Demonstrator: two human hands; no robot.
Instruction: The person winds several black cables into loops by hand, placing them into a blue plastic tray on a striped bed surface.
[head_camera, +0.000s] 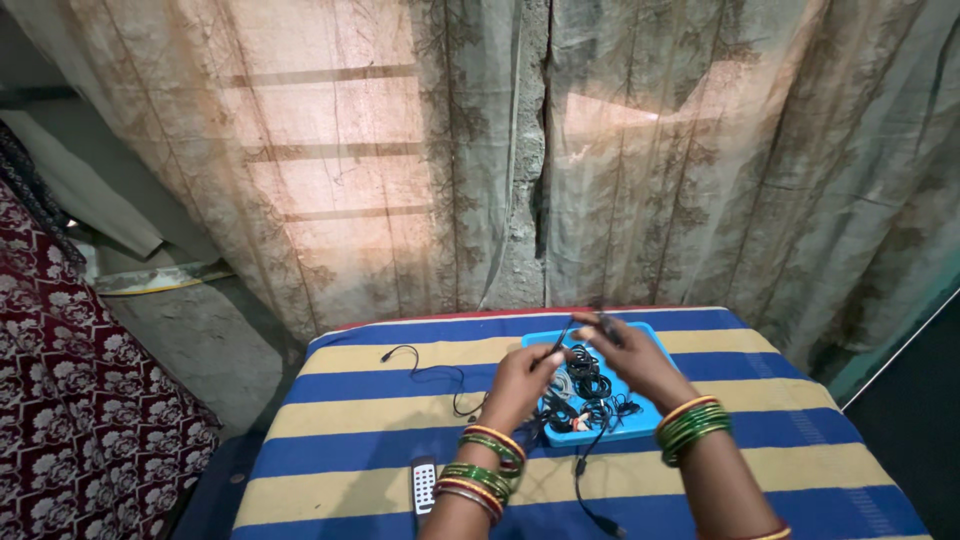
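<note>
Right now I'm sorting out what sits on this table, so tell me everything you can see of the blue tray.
The blue tray is a shallow, bright blue rectangle, plastic by its look, lying flat on the striped cloth towards the table's far side. It holds a tangle of coiled black cables, some with small coloured plugs. One black lead trails over its near edge onto the cloth. The left hand and right hand work above it, pinching a cable, and hide part of it.

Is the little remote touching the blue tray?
Apart. The head view shows the remote lying on the striped cloth by the left hand's wrist, with a stretch of bare cloth between it and the blue tray.
</note>
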